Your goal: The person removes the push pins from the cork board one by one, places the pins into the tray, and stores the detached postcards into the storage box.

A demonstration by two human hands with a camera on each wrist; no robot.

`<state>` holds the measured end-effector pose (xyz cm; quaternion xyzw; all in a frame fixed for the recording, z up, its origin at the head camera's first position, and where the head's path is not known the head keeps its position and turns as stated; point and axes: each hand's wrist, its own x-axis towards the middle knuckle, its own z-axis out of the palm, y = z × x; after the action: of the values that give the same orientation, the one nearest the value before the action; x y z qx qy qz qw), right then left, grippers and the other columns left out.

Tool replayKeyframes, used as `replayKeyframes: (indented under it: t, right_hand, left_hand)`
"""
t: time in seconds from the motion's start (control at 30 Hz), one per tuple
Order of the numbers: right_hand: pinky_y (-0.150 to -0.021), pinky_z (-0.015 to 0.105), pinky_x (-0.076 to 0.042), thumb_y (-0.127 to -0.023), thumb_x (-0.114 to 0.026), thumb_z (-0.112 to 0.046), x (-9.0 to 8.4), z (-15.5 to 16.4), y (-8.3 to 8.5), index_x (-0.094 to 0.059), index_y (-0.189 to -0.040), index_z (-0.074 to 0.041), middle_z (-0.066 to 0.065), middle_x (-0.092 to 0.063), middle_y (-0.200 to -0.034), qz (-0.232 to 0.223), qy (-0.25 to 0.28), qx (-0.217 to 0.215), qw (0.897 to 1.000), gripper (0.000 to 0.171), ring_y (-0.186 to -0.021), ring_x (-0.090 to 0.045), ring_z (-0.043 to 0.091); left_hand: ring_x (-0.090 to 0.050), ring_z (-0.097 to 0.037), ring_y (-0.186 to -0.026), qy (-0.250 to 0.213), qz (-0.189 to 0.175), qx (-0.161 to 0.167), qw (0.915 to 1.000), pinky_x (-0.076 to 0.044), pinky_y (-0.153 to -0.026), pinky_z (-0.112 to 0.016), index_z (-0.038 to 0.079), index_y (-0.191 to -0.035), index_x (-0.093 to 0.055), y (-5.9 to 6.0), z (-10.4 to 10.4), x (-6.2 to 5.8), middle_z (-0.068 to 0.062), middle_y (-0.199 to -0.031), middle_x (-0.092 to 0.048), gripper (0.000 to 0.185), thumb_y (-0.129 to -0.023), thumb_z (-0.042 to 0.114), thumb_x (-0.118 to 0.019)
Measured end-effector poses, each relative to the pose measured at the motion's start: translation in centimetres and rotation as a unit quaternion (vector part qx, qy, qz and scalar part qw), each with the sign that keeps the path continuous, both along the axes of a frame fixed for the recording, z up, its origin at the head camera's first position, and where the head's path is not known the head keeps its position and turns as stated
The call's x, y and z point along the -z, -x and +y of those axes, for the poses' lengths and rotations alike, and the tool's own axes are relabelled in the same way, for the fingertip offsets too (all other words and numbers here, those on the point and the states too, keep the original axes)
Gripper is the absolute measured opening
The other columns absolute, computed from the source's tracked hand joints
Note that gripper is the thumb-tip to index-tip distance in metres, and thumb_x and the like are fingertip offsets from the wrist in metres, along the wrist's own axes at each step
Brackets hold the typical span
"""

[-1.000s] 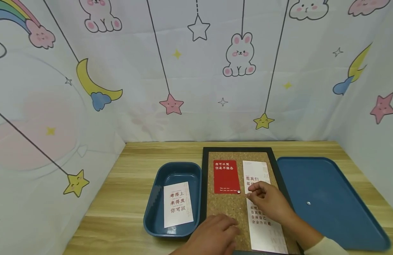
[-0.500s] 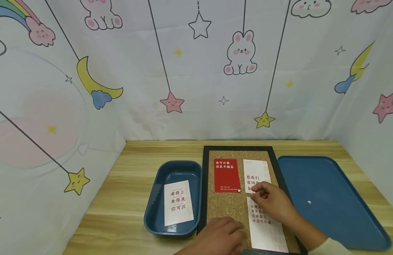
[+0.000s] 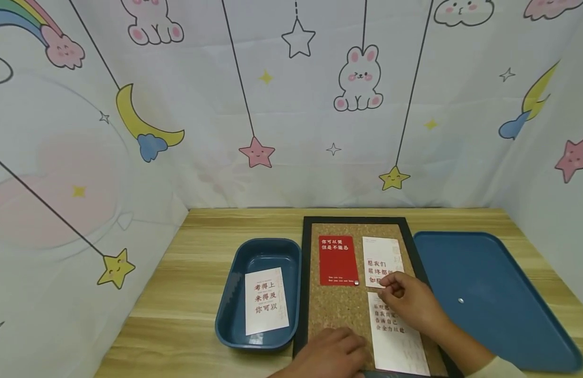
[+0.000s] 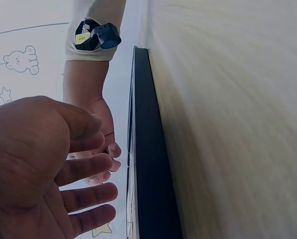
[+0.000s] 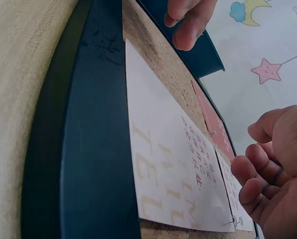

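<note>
A black-framed cork board (image 3: 348,310) lies on the wooden table. It carries a red card (image 3: 337,260), an upper white card (image 3: 381,254) and a lower white card (image 3: 397,341). My right hand (image 3: 384,283) has its fingers curled. Its thumb and forefinger pinch what looks like a small pin at the upper white card's bottom edge. In the right wrist view the curled right hand (image 5: 273,169) hovers over the lower white card (image 5: 168,149). My left hand (image 3: 336,352) rests with relaxed fingers on the cork at the board's front edge. A silver pin (image 3: 356,282) sits in the red card's lower right corner.
A deep blue bin (image 3: 234,315) left of the board holds a white card (image 3: 266,300). A flat blue tray (image 3: 499,273) to the right holds one pin (image 3: 460,301). Printed fabric walls close in the table on three sides.
My right hand's pinching fingertips have shifted a little to the right along the seam between the white cards. The left hand has slid slightly rightward along the board's front.
</note>
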<state>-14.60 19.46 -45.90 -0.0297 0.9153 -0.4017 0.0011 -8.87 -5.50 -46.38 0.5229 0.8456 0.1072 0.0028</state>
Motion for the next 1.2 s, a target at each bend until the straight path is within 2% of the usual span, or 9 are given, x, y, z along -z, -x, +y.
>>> replayKeyframes:
  t: [0.13, 0.37, 0.53, 0.8, 1.07, 1.2]
  right_hand:
    - [-0.064, 0.027, -0.048, -0.093, -0.075, -0.015, 0.1, 0.2, 0.0, -0.069, -0.106, -0.006, -0.003, -0.063, -0.085, -0.001, -0.013, -0.001, 1.0, 0.017, -0.077, -0.059, 0.013]
    - [-0.065, 0.027, -0.049, -0.093, -0.075, -0.015, 0.5, 0.8, -0.1, -0.069, -0.107, -0.006, -0.003, -0.063, -0.086, 0.001, -0.014, -0.011, 1.0, 0.018, -0.077, -0.06, 0.013]
    - [-0.065, 0.027, -0.049, -0.093, -0.076, -0.017, 0.8, 1.3, -0.3, -0.069, -0.108, -0.006, -0.003, -0.064, -0.087, -0.003, -0.014, -0.015, 1.0, 0.019, -0.077, -0.06, 0.012]
    - [-0.065, 0.027, -0.049, -0.094, -0.075, -0.019, 1.0, 1.6, -0.5, -0.068, -0.108, -0.005, -0.003, -0.064, -0.088, -0.005, -0.016, -0.014, 1.0, 0.02, -0.078, -0.06, 0.012]
    - [-0.065, 0.027, -0.048, -0.093, -0.075, -0.016, 1.0, 1.8, -0.5, -0.069, -0.105, -0.008, -0.003, -0.062, -0.085, 0.0, -0.033, -0.006, 0.999, 0.016, -0.076, -0.058, 0.013]
    - [-0.064, 0.027, -0.047, -0.093, -0.075, -0.017, 1.0, 1.9, -0.6, -0.068, -0.106, -0.007, -0.004, -0.062, -0.085, 0.005, -0.037, -0.007, 0.999, 0.018, -0.075, -0.057, 0.012]
  left_hand:
    - [-0.052, -0.006, -0.125, 0.003, 0.008, 0.006, 0.9999, -0.042, -0.102, -0.024, 0.027, -0.13, -0.067, -0.1, 0.1, 0.2, 0.012, -0.135, -0.061, 0.029, -0.104, 0.039, -0.058]
    - [-0.051, -0.004, -0.124, 0.018, -0.016, 0.017, 0.9996, -0.041, -0.105, -0.024, 0.026, -0.135, -0.065, -0.1, 0.5, 0.4, 0.013, -0.135, -0.06, 0.04, -0.101, 0.047, -0.061]
    - [-0.052, -0.004, -0.123, 0.017, -0.006, 0.019, 0.9997, -0.041, -0.104, -0.023, 0.026, -0.136, -0.064, -0.2, 0.5, 0.5, 0.014, -0.135, -0.06, 0.041, -0.102, 0.048, -0.059]
    - [-0.052, -0.004, -0.124, 0.02, -0.01, 0.017, 0.9996, -0.042, -0.103, -0.023, 0.027, -0.138, -0.064, -0.2, 0.8, 0.5, 0.015, -0.137, -0.059, 0.042, -0.101, 0.047, -0.062]
    - [-0.05, -0.002, -0.126, 0.004, 0.006, 0.03, 0.9995, -0.041, -0.102, -0.021, 0.028, -0.134, -0.065, -0.3, 0.9, 1.0, 0.014, -0.136, -0.06, 0.037, -0.104, 0.047, -0.057]
    - [-0.051, -0.003, -0.127, 0.005, 0.002, 0.031, 0.9995, -0.041, -0.102, -0.021, 0.028, -0.135, -0.065, -0.3, 0.9, 1.1, 0.014, -0.136, -0.06, 0.037, -0.104, 0.047, -0.058]
